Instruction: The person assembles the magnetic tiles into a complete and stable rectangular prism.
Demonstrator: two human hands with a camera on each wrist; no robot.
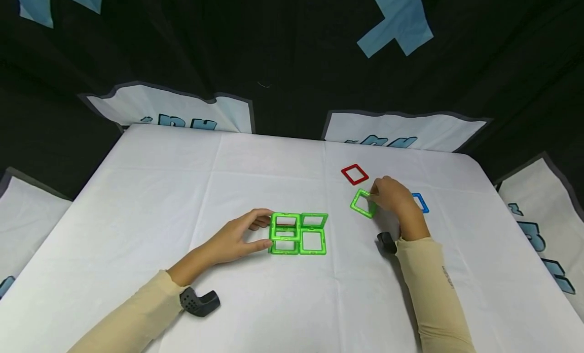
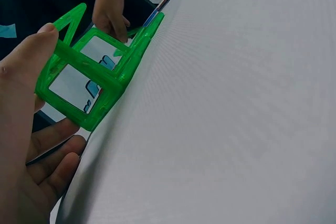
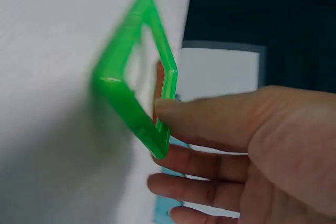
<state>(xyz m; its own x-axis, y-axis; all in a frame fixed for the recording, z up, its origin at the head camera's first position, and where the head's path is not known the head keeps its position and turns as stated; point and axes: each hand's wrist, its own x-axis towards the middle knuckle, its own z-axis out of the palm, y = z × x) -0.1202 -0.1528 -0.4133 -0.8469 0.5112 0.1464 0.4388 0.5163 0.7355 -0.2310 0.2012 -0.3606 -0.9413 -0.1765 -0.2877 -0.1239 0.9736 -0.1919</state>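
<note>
My left hand (image 1: 237, 239) grips the left side of a structure of joined green square magnetic tiles (image 1: 299, 234). Some of its open-framed squares stand upright and others lie flat on the cloth. Up close in the left wrist view, the thumb presses the top of the green frame (image 2: 94, 69) and fingertips touch its far side. Over to the right, my right hand (image 1: 393, 195) pinches a single green square tile (image 1: 355, 199) between thumb and fingers. That loose tile (image 3: 131, 114) is tilted up from the cloth in the right wrist view.
A red square tile (image 1: 347, 177) lies beyond the loose green one. Partly hidden behind the right hand is a blue tile (image 1: 424, 203). White cloth (image 1: 264, 302) covers the table, and a black curtain (image 1: 283, 54) hangs along its back edge.
</note>
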